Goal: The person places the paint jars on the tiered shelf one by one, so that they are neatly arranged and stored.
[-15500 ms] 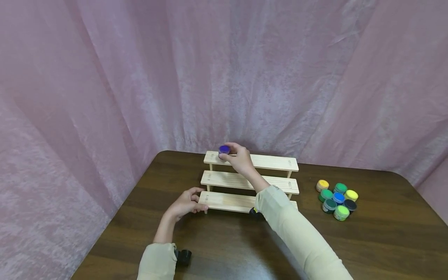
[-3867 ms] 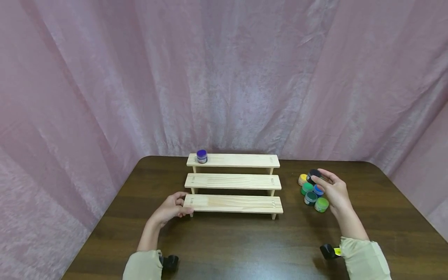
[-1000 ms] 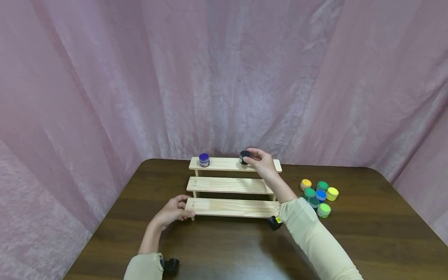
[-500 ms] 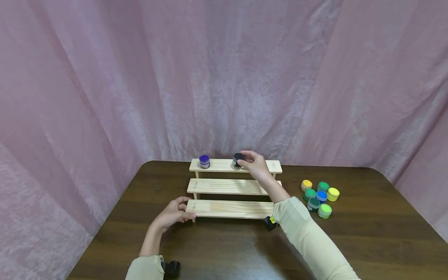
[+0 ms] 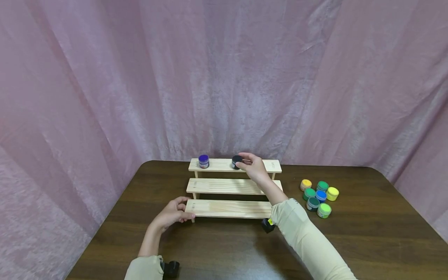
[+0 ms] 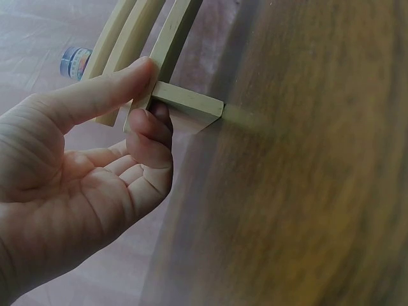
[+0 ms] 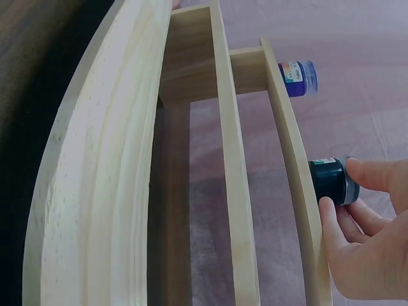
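A three-tier wooden display stand (image 5: 231, 209) stands on the dark table. On the left part of its top tier sits a purple paint jar (image 5: 204, 161). My right hand (image 5: 256, 170) holds a black-lidded paint jar (image 5: 236, 162) between thumb and fingers at the middle of that tier; in the right wrist view the dark jar (image 7: 328, 181) has its base right at the board. With thumb above and fingers beneath, my left hand (image 5: 171, 214) grips the left end of the bottom tier, seen closely as a board (image 6: 173, 48) in the left wrist view.
Right of the stand, several paint jars cluster on the table (image 5: 367, 225): an orange-yellow jar (image 5: 306, 185), a blue jar (image 5: 321, 196), a yellow jar (image 5: 332, 193), a light green jar (image 5: 324, 210) and darker green ones. A pink curtain (image 5: 224, 77) hangs behind.
The purple jar was set on the top tier earlier. My right hand took the black-lidded jar from the cluster, brought it to the top tier and shifted it left. The left hand keeps its grip.
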`<action>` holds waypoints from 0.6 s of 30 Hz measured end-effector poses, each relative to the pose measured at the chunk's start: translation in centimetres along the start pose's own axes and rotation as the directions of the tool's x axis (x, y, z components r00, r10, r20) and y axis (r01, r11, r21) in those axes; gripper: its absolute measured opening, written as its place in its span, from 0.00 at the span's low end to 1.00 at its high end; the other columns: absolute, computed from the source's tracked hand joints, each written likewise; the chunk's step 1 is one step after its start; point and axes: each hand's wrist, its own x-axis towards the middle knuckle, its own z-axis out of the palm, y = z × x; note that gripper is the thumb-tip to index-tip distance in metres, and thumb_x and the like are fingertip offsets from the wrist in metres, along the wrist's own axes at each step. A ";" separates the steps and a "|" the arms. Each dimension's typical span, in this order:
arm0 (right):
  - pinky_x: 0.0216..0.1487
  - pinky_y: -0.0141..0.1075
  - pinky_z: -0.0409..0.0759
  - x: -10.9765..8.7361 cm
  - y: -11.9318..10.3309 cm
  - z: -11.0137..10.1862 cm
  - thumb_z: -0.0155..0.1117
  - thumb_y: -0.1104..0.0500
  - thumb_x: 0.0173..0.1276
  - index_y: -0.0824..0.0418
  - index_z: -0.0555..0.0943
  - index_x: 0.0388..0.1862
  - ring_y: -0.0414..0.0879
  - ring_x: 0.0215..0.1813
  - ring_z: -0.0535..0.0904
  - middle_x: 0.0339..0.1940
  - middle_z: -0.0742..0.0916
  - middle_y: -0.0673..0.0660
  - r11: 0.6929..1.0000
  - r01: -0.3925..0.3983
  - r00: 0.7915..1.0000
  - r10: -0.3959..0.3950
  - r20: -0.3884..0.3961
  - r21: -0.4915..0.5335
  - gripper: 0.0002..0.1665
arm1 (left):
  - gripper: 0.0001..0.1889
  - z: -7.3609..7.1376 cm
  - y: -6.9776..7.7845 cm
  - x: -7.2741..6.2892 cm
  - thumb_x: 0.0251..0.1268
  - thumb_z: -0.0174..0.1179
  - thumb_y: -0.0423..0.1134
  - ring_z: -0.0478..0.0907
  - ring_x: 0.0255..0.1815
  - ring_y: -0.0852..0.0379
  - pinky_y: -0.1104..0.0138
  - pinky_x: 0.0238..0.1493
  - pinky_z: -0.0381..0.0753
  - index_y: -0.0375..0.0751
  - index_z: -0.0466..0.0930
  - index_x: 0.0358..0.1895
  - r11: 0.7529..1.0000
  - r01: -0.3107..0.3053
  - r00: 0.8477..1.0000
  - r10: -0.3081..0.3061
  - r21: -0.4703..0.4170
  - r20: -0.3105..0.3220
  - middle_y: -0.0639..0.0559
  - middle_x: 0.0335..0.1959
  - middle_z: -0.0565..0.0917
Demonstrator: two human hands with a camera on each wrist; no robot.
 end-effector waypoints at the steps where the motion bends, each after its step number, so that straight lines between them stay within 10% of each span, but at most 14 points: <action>1: 0.69 0.48 0.70 0.0 0.0 0.0 0.61 0.62 0.70 0.61 0.71 0.68 0.57 0.68 0.73 0.66 0.77 0.63 1.000 0.002 1.000 -0.002 0.001 -0.001 0.28 | 0.38 0.0 0.0 0.0 0.55 0.67 0.31 0.72 0.27 0.58 0.69 0.30 0.71 0.22 0.58 0.68 1.000 0.000 1.000 0.000 0.000 0.002 0.52 0.28 0.80; 18: 0.69 0.48 0.71 0.0 0.0 0.0 0.61 0.63 0.69 0.61 0.71 0.69 0.57 0.68 0.74 0.68 0.77 0.63 1.000 0.021 1.000 -0.021 0.005 0.002 0.29 | 0.38 -0.1 -0.2 0.2 0.55 0.67 0.31 0.72 0.27 0.58 0.69 0.30 0.72 0.23 0.59 0.67 1.000 0.002 1.000 -0.002 -0.003 0.007 0.52 0.28 0.80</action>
